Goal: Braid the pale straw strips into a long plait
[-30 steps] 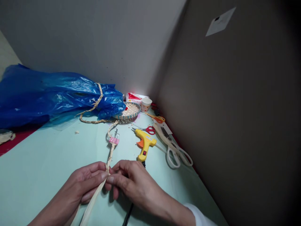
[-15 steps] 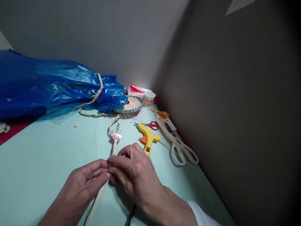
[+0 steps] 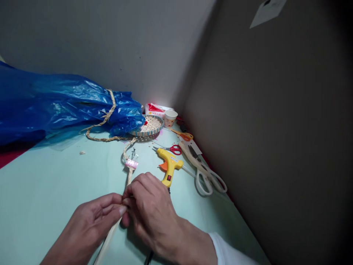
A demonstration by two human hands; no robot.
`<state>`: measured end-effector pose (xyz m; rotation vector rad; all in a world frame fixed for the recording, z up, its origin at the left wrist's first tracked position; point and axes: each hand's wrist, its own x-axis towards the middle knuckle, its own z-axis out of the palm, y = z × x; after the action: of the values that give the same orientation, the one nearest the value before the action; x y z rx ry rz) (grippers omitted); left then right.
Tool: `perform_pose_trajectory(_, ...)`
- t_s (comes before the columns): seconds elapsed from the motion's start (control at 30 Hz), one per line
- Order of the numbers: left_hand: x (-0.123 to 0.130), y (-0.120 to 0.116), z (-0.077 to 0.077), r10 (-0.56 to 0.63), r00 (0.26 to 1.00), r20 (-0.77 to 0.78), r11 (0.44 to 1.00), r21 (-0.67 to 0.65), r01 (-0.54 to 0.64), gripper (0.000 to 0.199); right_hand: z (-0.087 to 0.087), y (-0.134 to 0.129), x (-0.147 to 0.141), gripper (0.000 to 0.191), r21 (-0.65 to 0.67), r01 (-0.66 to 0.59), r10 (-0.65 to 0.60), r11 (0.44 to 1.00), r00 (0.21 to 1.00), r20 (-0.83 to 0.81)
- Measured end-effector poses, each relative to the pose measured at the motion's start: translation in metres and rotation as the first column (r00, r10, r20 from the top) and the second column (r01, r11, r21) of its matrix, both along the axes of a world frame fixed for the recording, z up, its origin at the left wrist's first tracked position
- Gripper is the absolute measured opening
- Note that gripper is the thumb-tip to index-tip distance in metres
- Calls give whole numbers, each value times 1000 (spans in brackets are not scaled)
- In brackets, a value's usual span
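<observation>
A pale braided strand [image 3: 129,176] runs down from a pink binder clip [image 3: 131,163] to my two hands, which meet at its lower end. My left hand [image 3: 96,221] pinches the strand between thumb and fingers. My right hand [image 3: 154,211] is closed on the same spot, its fingertips touching those of my left hand and partly hiding the strand. Below the hands a flat, pale loose length [image 3: 109,239] trails toward the bottom edge. Beyond my right hand lies a yellow glue gun [image 3: 171,165] with an orange trigger.
A blue plastic bag [image 3: 68,106] tied with braided cord lies at the back left. Near the wall are a woven basket [image 3: 151,125], a paper cup [image 3: 170,118] and a red-white packet [image 3: 154,109]. Red scissors [image 3: 175,149], orange scissors [image 3: 185,136] and large white-handled scissors [image 3: 205,184] lie right.
The view has shifted slightly, so everything sits a little further left and lower. My right hand has turned a little, with its fingers more curled over the strand.
</observation>
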<state>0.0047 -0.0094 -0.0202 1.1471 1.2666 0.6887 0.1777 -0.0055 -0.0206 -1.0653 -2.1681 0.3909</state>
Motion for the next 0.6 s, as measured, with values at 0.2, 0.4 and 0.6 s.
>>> perform_pose_trajectory(0.2,0,-3,-15,111,994,20,994,22,-112,31,14,0,-10,4,-399,134,-171,907,983,-60)
perform_pose_trajectory(0.4,3,-5,-6,254,954,158,954,-205,-220,38,32,-1,2,9,-521,69,-149,851,983,-112)
perform_pose_trajectory(0.6,13,-10,15,248,944,218,955,-218,-201,33,30,-9,12,23,-748,-225,-49,624,944,-325)
